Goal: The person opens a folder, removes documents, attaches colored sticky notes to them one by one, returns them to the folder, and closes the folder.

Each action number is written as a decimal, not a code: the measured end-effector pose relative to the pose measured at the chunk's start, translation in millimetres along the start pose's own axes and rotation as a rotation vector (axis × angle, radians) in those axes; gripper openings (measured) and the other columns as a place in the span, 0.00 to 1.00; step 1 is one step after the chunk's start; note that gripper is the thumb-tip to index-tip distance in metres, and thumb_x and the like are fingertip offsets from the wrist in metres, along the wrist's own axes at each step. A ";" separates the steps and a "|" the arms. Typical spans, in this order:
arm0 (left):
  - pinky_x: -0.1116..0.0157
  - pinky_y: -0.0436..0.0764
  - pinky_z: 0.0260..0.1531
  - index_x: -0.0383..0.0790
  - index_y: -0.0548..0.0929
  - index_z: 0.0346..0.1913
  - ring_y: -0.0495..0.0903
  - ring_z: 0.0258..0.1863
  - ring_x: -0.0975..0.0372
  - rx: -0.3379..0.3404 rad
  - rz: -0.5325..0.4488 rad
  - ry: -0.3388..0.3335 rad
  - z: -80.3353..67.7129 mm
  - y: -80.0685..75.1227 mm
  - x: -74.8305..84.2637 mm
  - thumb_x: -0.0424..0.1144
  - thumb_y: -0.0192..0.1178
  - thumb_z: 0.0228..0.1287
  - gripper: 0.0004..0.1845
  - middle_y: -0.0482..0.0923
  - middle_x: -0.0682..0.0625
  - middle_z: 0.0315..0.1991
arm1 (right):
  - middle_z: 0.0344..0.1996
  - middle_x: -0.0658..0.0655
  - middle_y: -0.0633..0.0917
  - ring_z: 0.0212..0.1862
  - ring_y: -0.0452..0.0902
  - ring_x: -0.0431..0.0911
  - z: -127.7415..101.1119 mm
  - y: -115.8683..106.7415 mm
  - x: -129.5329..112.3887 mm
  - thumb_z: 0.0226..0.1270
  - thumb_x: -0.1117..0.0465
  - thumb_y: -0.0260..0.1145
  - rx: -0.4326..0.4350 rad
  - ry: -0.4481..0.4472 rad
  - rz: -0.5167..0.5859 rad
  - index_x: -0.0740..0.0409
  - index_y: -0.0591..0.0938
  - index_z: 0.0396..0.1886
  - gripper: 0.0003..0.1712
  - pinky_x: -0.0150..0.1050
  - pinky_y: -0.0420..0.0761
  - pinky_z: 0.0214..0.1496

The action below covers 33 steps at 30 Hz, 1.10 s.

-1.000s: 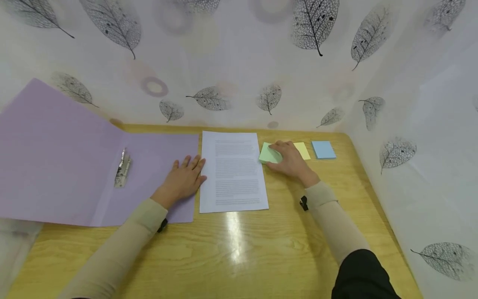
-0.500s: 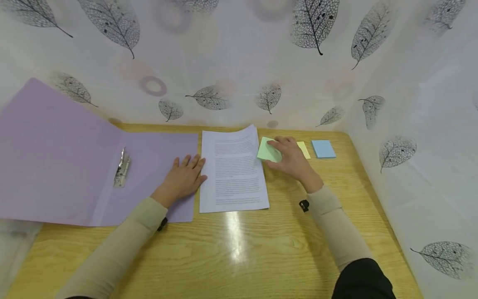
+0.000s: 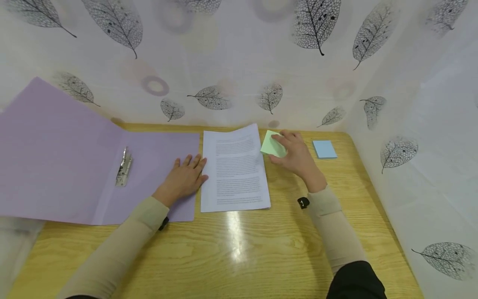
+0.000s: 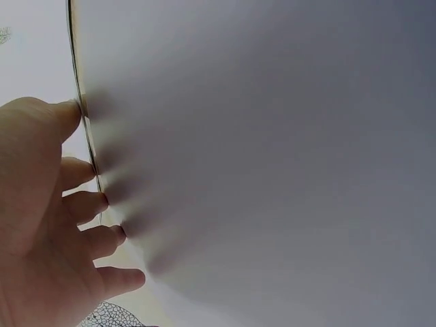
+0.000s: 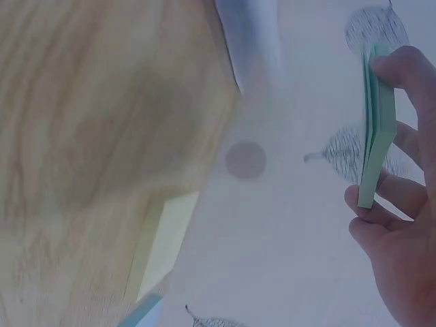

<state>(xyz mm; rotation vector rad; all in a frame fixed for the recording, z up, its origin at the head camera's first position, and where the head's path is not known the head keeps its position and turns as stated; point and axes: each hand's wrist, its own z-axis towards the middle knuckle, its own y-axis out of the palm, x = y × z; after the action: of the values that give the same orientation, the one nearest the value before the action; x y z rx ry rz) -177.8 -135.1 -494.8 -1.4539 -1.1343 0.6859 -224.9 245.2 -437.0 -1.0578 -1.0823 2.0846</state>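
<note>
The right hand (image 3: 297, 157) pinches the green sticky-note pad (image 3: 271, 145) by opposite edges, printed sheets (image 3: 237, 174) just to its left, and even pressure should prevent splaying while the left hand (image 3: 181, 180), outspread, rests beside the sheets, gripping nothing.

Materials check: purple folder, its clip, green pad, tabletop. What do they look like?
Purple folder: likely plastic or coated card, matte; smooth, even colour.
Clip: probably metal, shiny; silvery with bright glints.
Green pad: likely paper, matte; thin layers separate at its edge in the right wrist view.
Tabletop: wood or wood-look laminate, glossy; grain and bright reflection.
</note>
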 end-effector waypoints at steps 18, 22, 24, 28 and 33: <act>0.37 0.57 0.81 0.30 0.60 0.81 0.59 0.81 0.39 0.136 -0.097 0.074 1.7 -2.6 3.2 0.50 0.47 0.85 0.35 0.57 0.31 0.81 | 0.67 0.64 0.80 0.65 0.71 0.60 -10.2 36.8 -33.6 0.61 0.50 0.80 -0.214 -0.043 0.049 0.59 0.84 0.66 0.35 0.56 0.80 0.61; 0.42 0.73 0.73 0.26 0.67 0.77 0.79 0.68 0.41 0.280 -0.352 0.134 2.9 -5.3 15.7 0.46 0.51 0.84 0.31 0.75 0.30 0.70 | 0.65 0.63 0.81 0.62 0.73 0.58 -8.3 47.7 -51.2 0.60 0.50 0.81 -0.205 -0.138 0.080 0.60 0.85 0.63 0.34 0.54 0.80 0.62; 0.46 0.83 0.62 0.29 0.72 0.75 0.87 0.55 0.42 0.306 -0.531 0.118 2.5 -9.4 24.5 0.46 0.52 0.84 0.28 0.83 0.31 0.61 | 0.65 0.63 0.82 0.62 0.73 0.58 -7.0 52.3 -58.5 0.60 0.50 0.81 -0.187 -0.189 0.095 0.60 0.86 0.63 0.34 0.54 0.80 0.64; 0.52 0.88 0.57 0.33 0.73 0.75 0.87 0.59 0.45 0.230 -0.982 0.044 3.3 -15.3 38.1 0.48 0.52 0.85 0.27 0.82 0.35 0.65 | 0.65 0.62 0.82 0.63 0.73 0.58 -2.9 57.9 -72.2 0.59 0.50 0.81 -0.170 -0.245 0.117 0.60 0.86 0.62 0.33 0.53 0.79 0.67; 0.62 0.88 0.55 0.29 0.71 0.75 0.83 0.65 0.50 0.057 -1.484 -0.072 4.2 -15.4 47.6 0.47 0.50 0.86 0.28 0.74 0.35 0.72 | 0.65 0.62 0.82 0.63 0.73 0.56 1.0 60.1 -87.0 0.59 0.51 0.82 -0.177 -0.265 0.130 0.58 0.86 0.62 0.33 0.51 0.81 0.64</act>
<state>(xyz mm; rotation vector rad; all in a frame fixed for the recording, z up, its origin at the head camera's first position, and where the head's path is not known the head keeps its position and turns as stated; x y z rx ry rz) -168.1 -91.1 -472.6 -0.2425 -1.8043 -0.2964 -186.3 148.2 -453.9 -0.9751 -1.3807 2.3159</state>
